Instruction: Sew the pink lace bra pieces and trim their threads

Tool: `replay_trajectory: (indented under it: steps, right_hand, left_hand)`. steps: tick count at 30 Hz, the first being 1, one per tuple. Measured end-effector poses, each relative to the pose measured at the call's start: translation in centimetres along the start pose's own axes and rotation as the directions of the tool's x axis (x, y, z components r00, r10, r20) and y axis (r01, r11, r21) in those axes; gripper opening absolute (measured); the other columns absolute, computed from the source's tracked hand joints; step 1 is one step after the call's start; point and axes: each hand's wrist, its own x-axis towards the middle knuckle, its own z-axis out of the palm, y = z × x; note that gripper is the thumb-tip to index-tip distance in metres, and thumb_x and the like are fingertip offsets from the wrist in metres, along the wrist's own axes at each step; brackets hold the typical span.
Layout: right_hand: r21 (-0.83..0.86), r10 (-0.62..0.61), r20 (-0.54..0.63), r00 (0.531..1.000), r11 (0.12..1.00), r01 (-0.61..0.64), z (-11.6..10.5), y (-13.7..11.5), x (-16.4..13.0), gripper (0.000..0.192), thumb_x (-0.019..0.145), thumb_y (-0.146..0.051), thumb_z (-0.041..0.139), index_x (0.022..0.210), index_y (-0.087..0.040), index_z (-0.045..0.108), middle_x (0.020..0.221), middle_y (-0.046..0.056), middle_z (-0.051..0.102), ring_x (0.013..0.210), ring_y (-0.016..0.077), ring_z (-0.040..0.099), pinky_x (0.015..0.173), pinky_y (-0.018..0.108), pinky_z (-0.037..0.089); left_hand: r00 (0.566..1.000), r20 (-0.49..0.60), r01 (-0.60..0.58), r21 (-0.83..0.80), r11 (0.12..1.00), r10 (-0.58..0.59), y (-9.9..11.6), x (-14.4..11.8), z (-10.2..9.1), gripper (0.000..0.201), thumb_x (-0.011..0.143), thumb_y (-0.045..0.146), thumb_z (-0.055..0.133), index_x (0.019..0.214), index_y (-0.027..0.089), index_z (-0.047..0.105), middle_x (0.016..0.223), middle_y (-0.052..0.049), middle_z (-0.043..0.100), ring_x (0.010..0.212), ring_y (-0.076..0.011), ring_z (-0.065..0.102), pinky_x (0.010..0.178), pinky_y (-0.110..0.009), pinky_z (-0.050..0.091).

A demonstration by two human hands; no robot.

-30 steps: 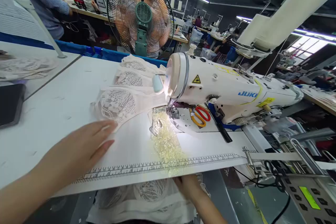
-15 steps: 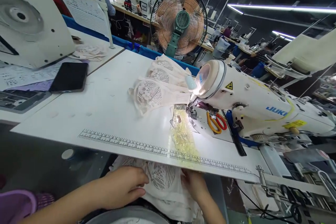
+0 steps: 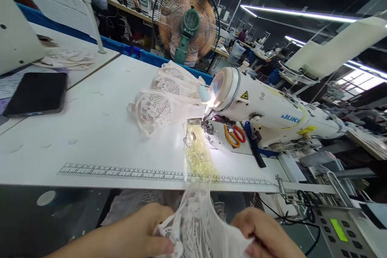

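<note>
Left hand (image 3: 142, 231) sits at the 7 o'clock position of the view, below the front edge of the tabletop (image 3: 99, 129). Its grip is closed: thumb and fingers pinch the left edge of a white lace piece (image 3: 198, 225). The lace piece hangs between both hands at 6 o'clock, gathered and partly raised, its upper part overlapping the printed ruler (image 3: 157, 174) along the tabletop edge.

Right hand (image 3: 266, 234) sits at 5 o'clock, fingers curled shut on the right edge of the same lace piece.

On the tabletop, left to right: a black phone (image 3: 36, 93) at 9 o'clock, lying flat; a row of stitched lace pieces (image 3: 163, 96) near centre, trailing toward 12 o'clock and touching the needle area; a yellowish clear strip (image 3: 198, 153) running from the needle toward 6 o'clock. The white sewing machine (image 3: 272, 115) stands at 3 o'clock, lamp lit, with orange-and-red scissors (image 3: 233, 135) on its bed. A standing fan (image 3: 186, 22) is at 12 o'clock behind the tabletop. A control panel (image 3: 338, 229) with a green display is at 4 o'clock.
</note>
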Motion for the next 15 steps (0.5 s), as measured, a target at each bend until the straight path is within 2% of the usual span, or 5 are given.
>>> replay_trajectory:
  steps: [4, 7, 9, 12, 15]
  right_hand:
    - [0.149, 0.041, -0.129, 0.991, 0.989, -0.022, -1.7, 0.5, 3.6, 0.035, 0.092, -0.053, 0.046, 0.085, -0.020, 0.054, 0.069, 0.003, 0.054, 0.059, 0.0131, 0.049, 0.054, 0.023, 0.041]
    - [0.294, 0.113, -0.081, 0.990, 0.952, -0.084, -1.5, 1.7, 7.7, 0.038, 0.089, -0.053, 0.050, 0.096, -0.016, 0.055, 0.077, 0.003, 0.057, 0.065, 0.0128, 0.052, 0.056, 0.022, 0.041]
    - [0.276, 0.109, -0.102, 0.989, 0.958, -0.078, -1.0, 2.6, 10.3, 0.037, 0.089, -0.048, 0.048, 0.103, -0.015, 0.056, 0.083, 0.004, 0.059, 0.071, 0.0138, 0.055, 0.060, 0.022, 0.044]
    - [-0.029, 0.079, -0.233, 0.969, 0.996, -0.088, -0.2, 3.5, 13.6, 0.028, 0.090, -0.030, 0.043, 0.111, -0.016, 0.055, 0.081, 0.002, 0.059, 0.070, 0.0131, 0.056, 0.062, 0.022, 0.044]
    - [-0.384, 0.060, -0.356, 0.932, 0.900, -0.204, 0.5, 3.7, 16.0, 0.022, 0.087, -0.015, 0.041, 0.103, -0.016, 0.056, 0.079, 0.002, 0.060, 0.069, 0.0139, 0.055, 0.061, 0.022, 0.042]
  left_hand:
    - [0.981, -0.189, -0.083, -0.202, 0.976, 0.045, 1.0, -2.8, -4.3, 0.070, 0.060, 0.076, 0.051, 0.107, 0.027, 0.069, 0.092, -0.005, 0.074, 0.086, -0.0301, 0.068, 0.075, -0.039, 0.058]
    - [0.901, -0.409, 0.097, -0.139, 0.985, -0.147, 1.8, -5.0, -9.2, 0.065, 0.071, 0.068, 0.048, 0.127, 0.036, 0.057, 0.089, 0.001, 0.075, 0.088, -0.0294, 0.069, 0.076, -0.039, 0.060]
    - [0.826, -0.544, 0.140, -0.057, 0.988, -0.149, 2.3, -5.7, -12.5, 0.064, 0.076, 0.064, 0.047, 0.134, 0.037, 0.049, 0.086, 0.004, 0.075, 0.088, -0.0293, 0.069, 0.076, -0.039, 0.060]
    - [0.769, -0.636, 0.093, 0.219, 0.971, 0.069, 2.7, -5.2, -17.2, 0.070, 0.071, 0.069, 0.053, 0.128, 0.029, 0.055, 0.088, 0.005, 0.074, 0.090, -0.0284, 0.068, 0.077, -0.033, 0.059]
    - [0.797, -0.552, 0.093, 0.514, 0.853, 0.246, 2.9, -3.7, -20.8, 0.068, 0.070, 0.071, 0.050, 0.110, 0.016, 0.063, 0.088, 0.003, 0.072, 0.080, -0.0211, 0.067, 0.071, -0.027, 0.056]
